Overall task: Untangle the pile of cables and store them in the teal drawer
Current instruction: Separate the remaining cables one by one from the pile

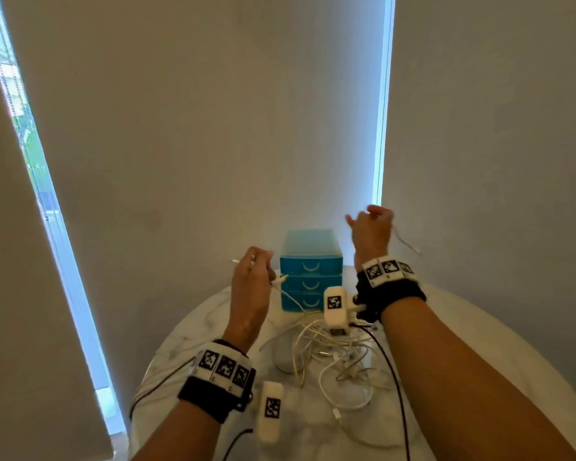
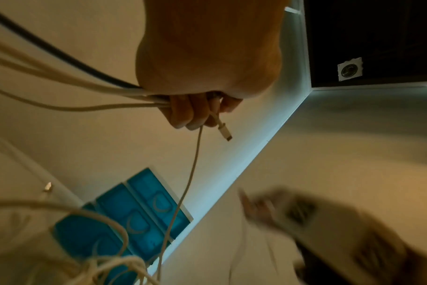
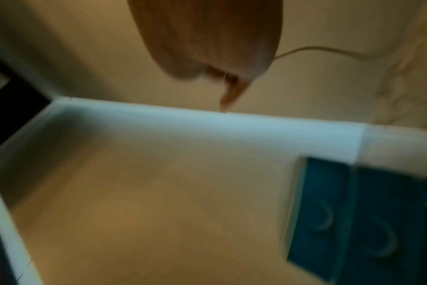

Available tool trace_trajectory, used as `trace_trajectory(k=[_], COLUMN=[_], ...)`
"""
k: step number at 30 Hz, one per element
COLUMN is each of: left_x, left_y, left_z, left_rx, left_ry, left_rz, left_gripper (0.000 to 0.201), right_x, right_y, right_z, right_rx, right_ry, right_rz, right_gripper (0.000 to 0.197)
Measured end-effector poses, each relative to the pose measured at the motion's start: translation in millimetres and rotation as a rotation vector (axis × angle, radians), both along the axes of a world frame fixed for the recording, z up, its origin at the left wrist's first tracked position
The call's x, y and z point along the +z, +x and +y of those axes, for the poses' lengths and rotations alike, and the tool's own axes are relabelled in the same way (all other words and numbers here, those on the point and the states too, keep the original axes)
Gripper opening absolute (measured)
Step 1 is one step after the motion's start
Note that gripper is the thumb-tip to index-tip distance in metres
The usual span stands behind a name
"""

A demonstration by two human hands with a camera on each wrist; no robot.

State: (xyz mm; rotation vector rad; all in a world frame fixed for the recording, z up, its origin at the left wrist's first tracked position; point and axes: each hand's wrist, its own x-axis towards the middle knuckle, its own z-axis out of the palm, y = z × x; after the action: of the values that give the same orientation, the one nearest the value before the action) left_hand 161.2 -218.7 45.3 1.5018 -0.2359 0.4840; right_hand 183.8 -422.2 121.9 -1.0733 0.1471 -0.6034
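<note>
On the round marble worktop (image 1: 479,327), just in front of the drawer unit, lies the pile of cables (image 1: 336,357): white leads looped over one another, with a loose plug end (image 1: 337,414) lying apart on the near side. One white cable (image 1: 290,296) rises out of the pile to the left hand (image 1: 251,281), whose grip is closed round it; in the left wrist view the fingers (image 2: 183,111) curl round the cable (image 2: 193,173) and a short plug end (image 2: 224,131) sticks out past them. More white strands and a dark lead run off from that fist toward the picture's left edge. The teal drawer unit (image 1: 310,271) stands at the back of the worktop near the wall, three drawers stacked, all of them shut, each with a curved handle. The right hand (image 1: 371,231) is raised above and to the right of the drawers, its fingers curled, pinching a thin white cable (image 1: 404,241) that hangs off to the right; the right wrist view is blurred and shows little beyond the heel of the hand and a thin strand (image 3: 317,49). Both wrists wear black bands with white marker blocks. Pale roller blinds (image 1: 213,111) cover the windows behind, with daylight showing in the gaps.
</note>
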Motion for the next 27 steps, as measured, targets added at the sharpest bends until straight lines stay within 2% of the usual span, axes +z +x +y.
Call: trace_trajectory(k=[2, 3, 4, 5, 6, 9, 12, 15, 18, 22, 25, 27], left_x=[-5, -6, -6, -5, -6, -10, -15, -14, -10, -7, -4, -4], left_y=[-2, -3, -4, -5, -7, -11, -13, -8, -3, -4, -2, -1], left_z=[-5, -1, 5, 12, 18, 25, 9, 2, 1, -8, -3, -1], left_rx=[-0.048, -0.058, -0.065, -0.07, -0.071, -0.057, 0.023, 0.149, 0.148, 0.146, 0.178, 0.175], left_ry=[0.034, 0.042, 0.052, 0.055, 0.059, 0.095, 0.346, 0.551, 0.705, 0.805, 0.773, 0.774], left_rz=[0.037, 0.05, 0.057, 0.049, 0.032, -0.031, -0.099, -0.037, 0.047, 0.058, 0.083, 0.101], left_gripper=[0.033, 0.031, 0.029, 0.03, 0.032, 0.036, 0.033, 0.037, 0.043, 0.042, 0.041, 0.042], right_x=[30, 34, 37, 38, 35, -9, -71, -109, -117, -125, -132, -130], right_y=[-9, -11, -15, -19, -24, -37, -49, -62, -72, -68, -64, -66], right_z=[58, 67, 71, 67, 58, 18, -14, -6, 21, 24, 17, 16], right_rx=[0.658, 0.862, 0.948, 0.96, 0.916, 0.619, 0.391, 0.389, 0.483, 0.494, 0.432, 0.463], right_ry=[-0.492, -0.669, -0.773, -0.801, -0.744, -0.549, -0.548, -0.593, -0.565, -0.473, -0.224, -0.082], right_rz=[0.066, 0.045, 0.023, -0.013, -0.038, 0.003, 0.095, 0.118, 0.142, 0.127, 0.102, 0.086], right_gripper=[0.04, 0.04, 0.039, 0.038, 0.037, 0.032, 0.025, 0.028, 0.035, 0.023, 0.025, 0.032])
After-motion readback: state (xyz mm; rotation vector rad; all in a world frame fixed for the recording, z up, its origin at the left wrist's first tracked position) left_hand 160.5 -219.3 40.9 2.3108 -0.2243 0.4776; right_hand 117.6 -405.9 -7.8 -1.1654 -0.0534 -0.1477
